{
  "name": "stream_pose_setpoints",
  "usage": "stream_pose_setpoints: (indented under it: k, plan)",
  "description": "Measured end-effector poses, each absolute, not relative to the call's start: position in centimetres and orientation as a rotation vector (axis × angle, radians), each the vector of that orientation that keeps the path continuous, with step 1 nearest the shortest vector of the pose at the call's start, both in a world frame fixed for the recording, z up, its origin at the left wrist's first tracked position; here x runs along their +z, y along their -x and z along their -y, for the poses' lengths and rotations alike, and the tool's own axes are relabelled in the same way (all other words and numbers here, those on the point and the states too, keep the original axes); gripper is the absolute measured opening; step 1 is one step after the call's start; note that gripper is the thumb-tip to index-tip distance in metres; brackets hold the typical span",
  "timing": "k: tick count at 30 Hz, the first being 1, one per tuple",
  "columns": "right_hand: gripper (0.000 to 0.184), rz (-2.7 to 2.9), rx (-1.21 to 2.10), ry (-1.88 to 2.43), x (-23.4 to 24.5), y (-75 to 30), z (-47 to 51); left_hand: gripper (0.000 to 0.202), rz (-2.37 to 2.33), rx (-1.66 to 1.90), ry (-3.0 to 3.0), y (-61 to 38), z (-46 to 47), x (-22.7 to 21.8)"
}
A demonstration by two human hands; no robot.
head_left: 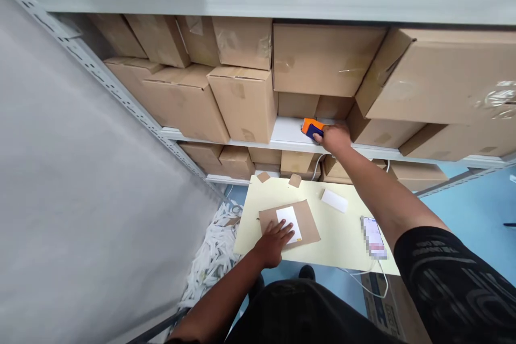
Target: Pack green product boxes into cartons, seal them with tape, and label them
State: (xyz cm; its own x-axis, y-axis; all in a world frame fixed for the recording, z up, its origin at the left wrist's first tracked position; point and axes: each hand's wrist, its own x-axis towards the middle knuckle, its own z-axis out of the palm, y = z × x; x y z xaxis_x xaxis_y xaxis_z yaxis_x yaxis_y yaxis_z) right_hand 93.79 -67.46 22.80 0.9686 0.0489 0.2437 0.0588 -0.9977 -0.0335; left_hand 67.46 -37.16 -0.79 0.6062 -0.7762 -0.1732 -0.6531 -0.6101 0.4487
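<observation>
My left hand [274, 242] is lying palm down with its fingers spread, pressing on a flat brown cardboard piece [309, 221] and partly covering the white label [287, 217] on it. The cardboard is sitting at a slant on the pale yellow tabletop [330, 247], toward its left side.

My right hand [336, 138] is over by the middle shelf [287, 130], fingers wrapping around an orange-and-blue tool [312, 127] — I cannot tell whether the tool is touching the shelf surface. Brown boxes [244, 102] are standing on that shelf, some of them stacked on others.

Right of the cardboard, and apart from it, a small white box [334, 200] is resting on the tabletop. A phone [374, 237] is lying nearer its right end, with a white cable [382, 287] hanging just below. Two small cardboard scraps [295, 180] are lying along the far edge. On the floor to the left, white paper strips [212, 255] are piling up beside the grey wall [100, 172].
</observation>
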Motion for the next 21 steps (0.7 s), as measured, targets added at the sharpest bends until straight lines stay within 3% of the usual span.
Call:
stream_pose_setpoints:
  k: [3,5,8,12,16,21]
  plan:
    - [0.065,0.044,-0.518,2.960,21.7,-91.2,68.3,0.081,1.077,-0.419,-2.401,-67.6,36.9,-0.1]
    - [0.062,-0.053,-0.568,2.730,19.6,-87.5,68.9,0.066,0.857,-0.276,-2.377,-67.8,36.1,0.2]
    - [0.054,-0.189,-0.195,2.483,13.5,-79.6,68.8,0.050,0.230,-0.102,-2.353,-68.1,34.1,-0.4]
    - [0.061,-0.428,0.304,2.218,2.9,-68.8,66.4,0.057,-0.392,-0.423,-2.130,-68.6,32.1,-2.2]
    - [0.068,-0.428,0.360,1.969,-3.6,-62.7,64.2,0.060,-0.302,-0.575,-1.955,-69.4,32.5,-2.8]
    - [0.074,-0.565,0.390,1.973,-3.9,-63.7,64.9,0.050,-0.193,-0.612,-1.939,-71.9,33.3,-1.8]
